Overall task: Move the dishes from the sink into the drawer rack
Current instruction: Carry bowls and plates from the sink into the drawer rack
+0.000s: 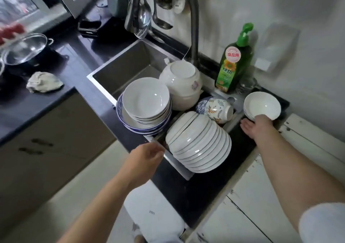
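Reaching to the right-centre of the frame, the right hand (258,126) grips a small stack of white bowls (262,105) by the near rim, fingers curled under it and thumb over the edge, above the dark counter (196,192) just right of the sink (119,69). The left hand (144,158) hovers at lower centre by the sink's near corner, its fingers loosely curled and holding nothing. Inside the sink the dishes are crowded toward the right end: a leaning stack of white plates (198,145) lies on its side nearest the camera, a pile of white dishes nested in blue-rimmed bowls (144,105) sits to its left, a large white lidded pot (181,83) stands behind them under the faucet (168,6), and a flower-patterned bowl (217,110) lies tipped on its side between the pot and the plates (a blue-patterned piece shows just behind it). A green bottle of dish soap (234,63) stands at the back right corner beside a clear glass (247,85). At far left a steel pot with a glass lid (25,49) sits on the counter, with a crumpled grey cloth (43,82) near it. The drawer rack cannot be made out.
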Available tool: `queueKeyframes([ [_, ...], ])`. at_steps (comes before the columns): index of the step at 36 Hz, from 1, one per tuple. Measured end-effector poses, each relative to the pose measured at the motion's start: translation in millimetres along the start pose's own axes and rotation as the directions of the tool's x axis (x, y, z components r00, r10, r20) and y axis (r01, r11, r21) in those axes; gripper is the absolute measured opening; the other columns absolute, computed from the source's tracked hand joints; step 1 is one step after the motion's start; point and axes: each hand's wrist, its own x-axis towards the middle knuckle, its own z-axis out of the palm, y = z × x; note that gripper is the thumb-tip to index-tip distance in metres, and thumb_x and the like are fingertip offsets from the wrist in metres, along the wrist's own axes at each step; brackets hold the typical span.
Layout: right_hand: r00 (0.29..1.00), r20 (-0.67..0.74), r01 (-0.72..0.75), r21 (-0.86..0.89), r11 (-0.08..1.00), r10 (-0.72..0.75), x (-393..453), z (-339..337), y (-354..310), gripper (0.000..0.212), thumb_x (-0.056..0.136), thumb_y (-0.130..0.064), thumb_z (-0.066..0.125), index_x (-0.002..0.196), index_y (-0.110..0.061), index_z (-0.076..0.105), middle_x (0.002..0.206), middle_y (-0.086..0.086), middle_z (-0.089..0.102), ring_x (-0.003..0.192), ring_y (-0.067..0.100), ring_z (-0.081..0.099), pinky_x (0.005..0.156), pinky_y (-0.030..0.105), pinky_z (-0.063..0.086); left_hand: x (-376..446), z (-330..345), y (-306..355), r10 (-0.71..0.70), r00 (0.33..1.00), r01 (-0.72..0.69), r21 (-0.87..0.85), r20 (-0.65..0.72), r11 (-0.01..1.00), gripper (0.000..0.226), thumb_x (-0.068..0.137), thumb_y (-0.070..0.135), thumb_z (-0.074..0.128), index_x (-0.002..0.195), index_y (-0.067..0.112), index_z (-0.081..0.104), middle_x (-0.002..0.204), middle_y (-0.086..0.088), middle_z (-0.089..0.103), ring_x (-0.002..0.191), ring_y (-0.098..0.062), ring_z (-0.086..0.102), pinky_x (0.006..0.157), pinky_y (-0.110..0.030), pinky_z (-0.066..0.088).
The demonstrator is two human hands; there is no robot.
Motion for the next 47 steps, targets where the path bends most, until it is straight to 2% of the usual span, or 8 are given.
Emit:
queueKeyframes([
  [5,0.994,-0.056,0.096,-0.055,0.994,-0.099,-13,-8,0,0.055,0.096,-0.013,0.024,0.145,-0.002,0.045,0.094,0.014,0.070,0.085,0.023,0.071,0.060,0.035,0.054,-5,7,-3,-0.005,1.000,0.006,-0.022,0.015,1.000,0.014,0.097,0.023,0.062,0.096,0.033,0.071,0.086,0.018,0.072,0.081,-0.004,0.066,0.073,-0.022,0.047],
  [13,0.952,0.187,0.239,0.042,0.970,-0.242,-129,-72,57,0.052,0.087,-0.005,0.046,0.138,0.003,0.048,0.112,0.026,0.067,0.077,0.024,0.076,0.065,0.032,0.061,-26,7,-16,0.052,0.999,-0.051,-0.085,0.013,0.995,0.014,0.100,0.025,0.061,0.102,0.035,0.070,0.094,0.019,0.074,0.089,-0.001,0.069,0.079,-0.022,0.049],
  [23,0.848,0.517,0.223,-0.546,0.808,0.116,-277,-58,179,0.044,0.094,0.001,0.045,0.130,-0.022,0.055,0.100,0.022,0.074,0.072,0.036,0.073,0.058,0.037,0.057,-83,19,-62,0.591,0.797,-0.597,0.008,0.126,0.803,0.061,0.086,0.051,0.076,0.141,0.053,0.048,0.165,0.016,0.013,0.153,-0.013,0.018,0.116,-0.031,0.033],
  [27,0.799,0.565,0.284,-0.656,0.699,0.205,-302,-30,228,0.038,0.098,-0.016,0.052,0.134,-0.028,0.050,0.104,0.016,0.075,0.076,0.028,0.074,0.062,0.035,0.056,-108,13,-115,0.473,0.880,-0.475,0.086,0.049,0.876,0.038,0.087,0.069,0.059,0.119,0.050,0.067,0.155,0.022,0.034,0.147,-0.011,0.025,0.114,-0.040,0.040],
  [31,0.678,0.619,0.298,-0.724,0.622,0.396,-330,-2,257,0.039,0.102,-0.049,0.053,0.130,-0.023,0.061,0.105,0.014,0.072,0.080,0.028,0.070,0.071,0.039,0.057,-146,-8,-172,0.243,0.970,-0.242,-0.233,-0.029,0.942,0.026,0.088,0.062,0.067,0.098,0.041,0.078,0.135,0.027,0.058,0.132,-0.005,0.047,0.109,-0.036,0.042],
  [35,0.569,0.645,0.347,-0.751,0.562,0.510,-360,33,295,0.051,0.092,-0.065,0.054,0.122,-0.027,0.073,0.102,0.013,0.070,0.089,0.026,0.067,0.080,0.045,0.059,-197,-44,-228,0.024,0.996,-0.080,-0.697,-0.089,0.713,0.031,0.088,0.035,0.070,0.110,0.015,0.078,0.123,0.008,0.072,0.121,-0.013,0.063,0.102,-0.022,0.046],
  [43,0.512,0.619,0.476,-0.782,0.403,0.595,-459,107,479,0.040,0.101,-0.047,0.057,0.123,-0.016,0.069,0.106,0.014,0.059,0.085,0.025,0.065,0.076,0.042,0.060,-297,-104,-384,-0.209,0.954,-0.072,-0.840,-0.215,0.537,0.049,0.089,0.048,0.069,0.114,0.007,0.073,0.112,0.000,0.072,0.101,-0.014,0.059,0.104,-0.047,0.043],
  [47,0.452,0.622,0.558,-0.756,0.342,0.639,-516,125,578,0.032,0.104,-0.045,0.051,0.114,-0.023,0.072,0.098,0.008,0.069,0.086,0.021,0.067,0.082,0.041,0.060,-351,-147,-463,-0.275,0.924,-0.082,-0.838,-0.267,0.539,0.033,0.092,0.039,0.069,0.111,0.013,0.077,0.111,0.003,0.075,0.099,-0.009,0.061,0.096,-0.031,0.044],
])
